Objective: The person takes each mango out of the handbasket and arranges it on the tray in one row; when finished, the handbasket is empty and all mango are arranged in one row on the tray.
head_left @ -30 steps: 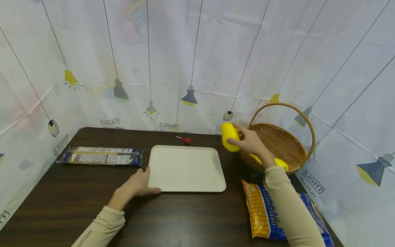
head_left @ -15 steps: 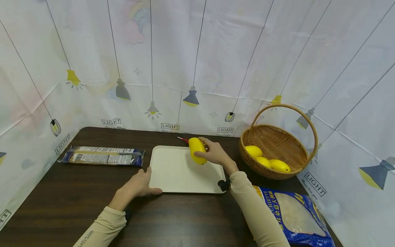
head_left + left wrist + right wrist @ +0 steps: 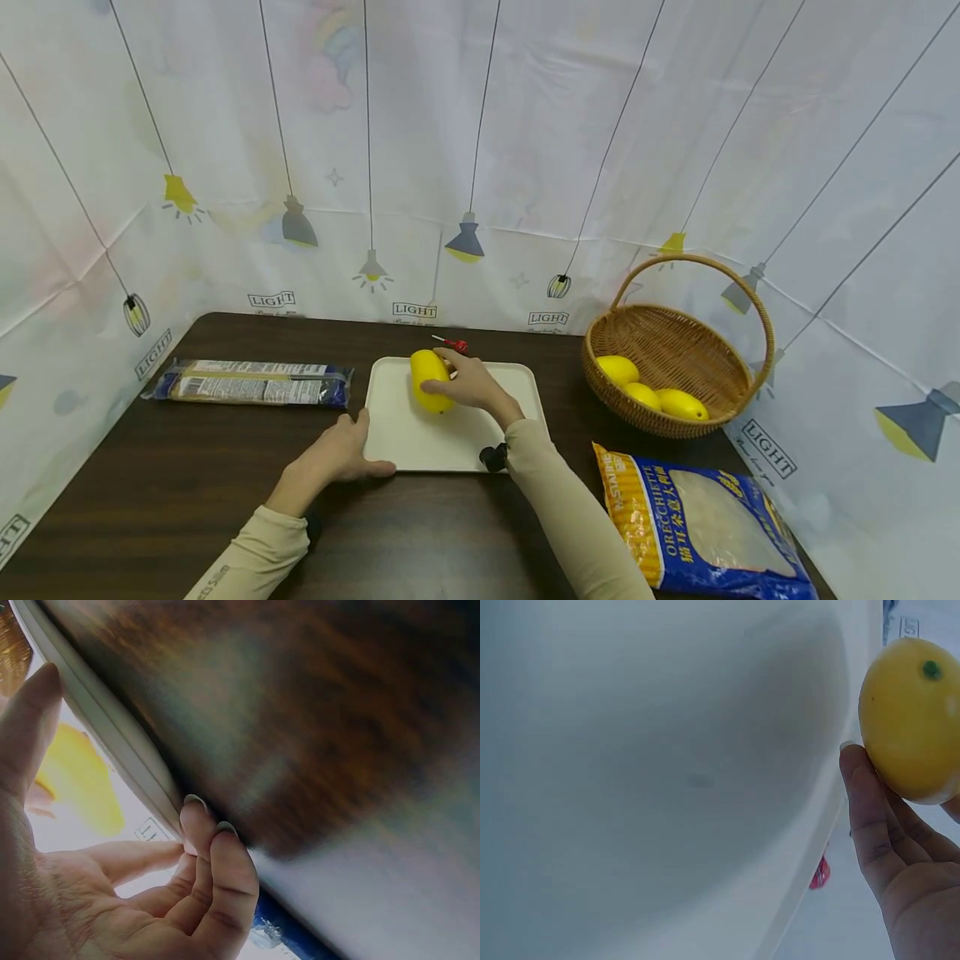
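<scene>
My right hand (image 3: 472, 385) grips a smooth yellow oval fruit (image 3: 430, 379), upright over the left half of the cream rectangular tray (image 3: 397, 442). In the right wrist view a green stem spot marks the end of the fruit (image 3: 907, 712), with fingers along its side. At the tray's near left corner my left hand (image 3: 337, 454) holds the rim, thumb on the front edge and fingers on the left side. From the left wrist view, the left hand's fingertips (image 3: 232, 859) are bent against the tray rim (image 3: 120, 735).
At the back right stands a wicker basket (image 3: 675, 333) with three yellow fruits (image 3: 681, 404). An orecchiette pasta bag (image 3: 705, 517) lies at the front right, and a long blue-ended package (image 3: 247, 383) at the left. Behind the tray is a red lollipop (image 3: 455, 343).
My right hand has carried the yellow fruit from beside the basket leftward and down over the tray. The left hand has stayed at the tray corner.
</scene>
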`<action>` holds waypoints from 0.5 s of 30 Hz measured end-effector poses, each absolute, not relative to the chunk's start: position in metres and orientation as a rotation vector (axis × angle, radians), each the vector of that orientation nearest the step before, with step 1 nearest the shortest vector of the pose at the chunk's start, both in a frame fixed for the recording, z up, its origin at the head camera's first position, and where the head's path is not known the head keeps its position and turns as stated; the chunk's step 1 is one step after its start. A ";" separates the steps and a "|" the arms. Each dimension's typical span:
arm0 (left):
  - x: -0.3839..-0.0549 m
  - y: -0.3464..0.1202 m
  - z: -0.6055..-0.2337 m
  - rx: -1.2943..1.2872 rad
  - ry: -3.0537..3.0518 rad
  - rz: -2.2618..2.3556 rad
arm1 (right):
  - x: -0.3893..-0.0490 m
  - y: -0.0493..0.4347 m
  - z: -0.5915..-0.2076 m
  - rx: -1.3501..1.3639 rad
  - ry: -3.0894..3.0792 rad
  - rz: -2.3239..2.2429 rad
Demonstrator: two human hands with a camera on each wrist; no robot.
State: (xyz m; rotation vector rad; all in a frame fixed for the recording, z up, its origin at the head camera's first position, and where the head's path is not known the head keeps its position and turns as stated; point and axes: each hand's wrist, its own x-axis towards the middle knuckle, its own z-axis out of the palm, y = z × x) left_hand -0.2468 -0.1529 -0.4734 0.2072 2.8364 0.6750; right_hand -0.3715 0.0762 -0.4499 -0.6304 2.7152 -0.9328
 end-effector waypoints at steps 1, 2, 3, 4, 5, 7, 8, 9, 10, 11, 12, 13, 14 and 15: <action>-0.247 -0.153 -0.473 0.205 2.835 0.678 | -0.372 0.072 -0.452 -0.635 2.710 -0.925; -0.246 -0.153 -0.473 0.201 2.834 0.680 | -0.372 0.068 -0.453 -0.639 2.701 -0.921; -0.246 -0.153 -0.474 0.201 2.833 0.681 | -0.372 0.064 -0.454 -0.642 2.691 -0.922; -0.246 -0.153 -0.474 0.200 2.832 0.683 | -0.372 0.060 -0.455 -0.642 2.684 -0.919; -0.246 -0.154 -0.474 0.201 2.832 0.682 | -0.372 0.056 -0.456 -0.641 2.680 -0.912; -0.246 -0.153 -0.474 0.203 2.833 0.685 | -0.372 0.048 -0.457 -0.638 2.678 -0.899; -0.246 -0.153 -0.474 0.204 2.833 0.685 | -0.372 0.045 -0.458 -0.637 2.681 -0.897; -0.246 -0.153 -0.474 0.206 2.834 0.685 | -0.372 0.042 -0.458 -0.634 2.684 -0.894; -0.246 -0.153 -0.474 0.206 2.835 0.687 | -0.372 0.038 -0.458 -0.631 2.690 -0.888; -0.246 -0.153 -0.474 0.209 2.838 0.687 | -0.372 0.035 -0.458 -0.628 2.699 -0.880; -0.246 -0.153 -0.473 0.209 2.839 0.688 | -0.372 0.033 -0.458 -0.624 2.706 -0.879; -0.246 -0.153 -0.473 0.211 2.841 0.687 | -0.372 0.030 -0.458 -0.619 2.714 -0.879; -0.246 -0.153 -0.473 0.212 2.843 0.686 | -0.372 0.027 -0.458 -0.615 2.720 -0.887; -0.246 -0.153 -0.473 0.214 2.844 0.686 | -0.372 0.025 -0.458 -0.607 2.725 -0.891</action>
